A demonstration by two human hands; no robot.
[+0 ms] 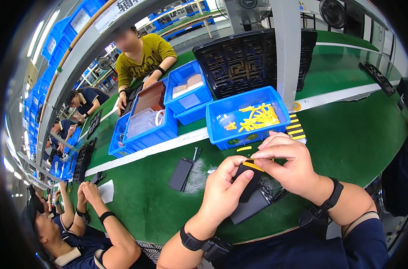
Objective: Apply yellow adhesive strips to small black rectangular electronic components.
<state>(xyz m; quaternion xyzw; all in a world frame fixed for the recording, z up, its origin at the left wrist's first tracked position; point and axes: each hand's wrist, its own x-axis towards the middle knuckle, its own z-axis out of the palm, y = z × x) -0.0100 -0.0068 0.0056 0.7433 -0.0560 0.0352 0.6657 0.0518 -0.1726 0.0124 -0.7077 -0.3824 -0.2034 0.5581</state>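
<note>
My left hand (pixel 224 186) holds a flat black rectangular case (pixel 250 187) upright, thumb across its face. Along the case's top edge runs a yellow strip (pixel 252 166). The fingertips of my right hand (pixel 287 162) pinch at the right end of this strip. Below both hands, a dark grey flat case (pixel 251 210) lies on the green table, partly hidden by the left hand and the held case. A loose yellow strip (pixel 244 148) lies just beyond my fingers, in front of a blue bin (pixel 247 137) with many yellow strips inside.
Another dark grey case (pixel 182 174) with a short cable lies to the left. Blue bins (pixel 152 142) with plastic pouches and pale pieces stand farther back. A black moulded tray (pixel 235 62) leans behind a metal post (pixel 288 54). Co-workers sit across and at my left.
</note>
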